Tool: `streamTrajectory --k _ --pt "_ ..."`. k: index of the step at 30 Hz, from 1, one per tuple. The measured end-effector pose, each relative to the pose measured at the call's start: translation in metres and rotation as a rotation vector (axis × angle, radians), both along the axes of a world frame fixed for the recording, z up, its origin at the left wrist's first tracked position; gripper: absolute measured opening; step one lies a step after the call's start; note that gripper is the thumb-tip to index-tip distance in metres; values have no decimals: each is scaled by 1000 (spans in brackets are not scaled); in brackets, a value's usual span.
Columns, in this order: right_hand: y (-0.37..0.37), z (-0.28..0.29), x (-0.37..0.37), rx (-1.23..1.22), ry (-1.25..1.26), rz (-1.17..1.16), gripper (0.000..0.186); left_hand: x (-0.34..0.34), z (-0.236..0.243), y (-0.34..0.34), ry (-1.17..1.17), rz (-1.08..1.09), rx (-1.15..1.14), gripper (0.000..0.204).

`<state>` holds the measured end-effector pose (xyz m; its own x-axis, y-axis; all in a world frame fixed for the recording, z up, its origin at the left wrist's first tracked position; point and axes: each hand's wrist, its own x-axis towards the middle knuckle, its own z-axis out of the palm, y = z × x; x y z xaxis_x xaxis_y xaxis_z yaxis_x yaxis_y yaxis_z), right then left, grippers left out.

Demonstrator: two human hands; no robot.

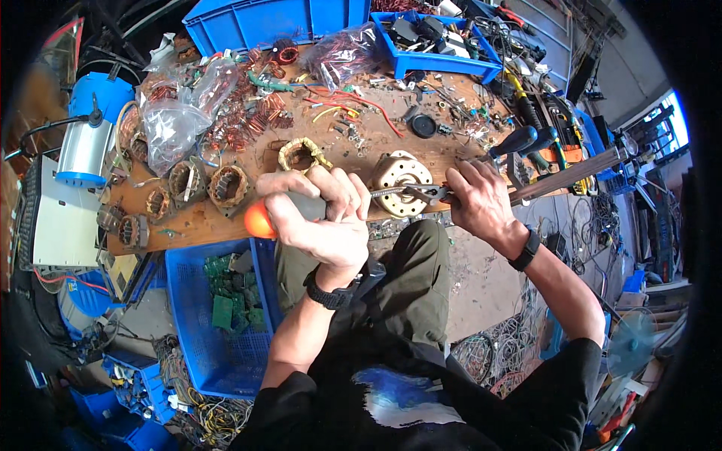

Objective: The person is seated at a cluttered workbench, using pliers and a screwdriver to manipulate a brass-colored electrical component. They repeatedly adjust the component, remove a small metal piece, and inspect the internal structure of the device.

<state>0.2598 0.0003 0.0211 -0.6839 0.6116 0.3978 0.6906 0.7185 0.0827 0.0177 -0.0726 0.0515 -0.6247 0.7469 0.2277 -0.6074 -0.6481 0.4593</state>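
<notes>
Below the middle of the workbench, near its front edge, a round metal motor end cover with a ring of holes lies face up. My left hand is closed around a screwdriver with a dark, orange-ended handle. Its shaft points right, over the cover's middle. From the other side, my right hand grips dark pliers, their jaws by the cover's central shaft. Whether shaft and jaws touch is hard to make out. Behind my left hand sits a yellowish wound stator.
Several stators line the bench's left side, near copper coils and a clear plastic bag. Screwdrivers and a metal bar lie right. Blue bins stand behind; a blue crate holds circuit boards below.
</notes>
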Motion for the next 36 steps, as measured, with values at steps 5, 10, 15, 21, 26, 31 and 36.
streamTrajectory --k 5,10,15,21,26,31,36 --pt "-2 -2 4 -22 -49 -15 39 2 -4 -8 477 -74 239 33" --pt "-3 2 2 -59 -50 -34 39 -2 -16 -16 1011 -71 656 35" --pt "-6 -2 0 -13 -37 -58 36 34 -32 -27 1322 141 860 38" --pt "-9 4 -5 -40 -29 -69 32 33 -39 -33 1324 135 801 33" --pt "-10 4 -6 -58 1 -64 30 2 -26 -52 1256 272 654 56" --pt "-8 1 -3 -53 2 -53 32 -18 -48 -44 799 201 435 57" --pt "-12 7 -13 -63 1 -32 36 -29 -40 -44 490 146 453 62"
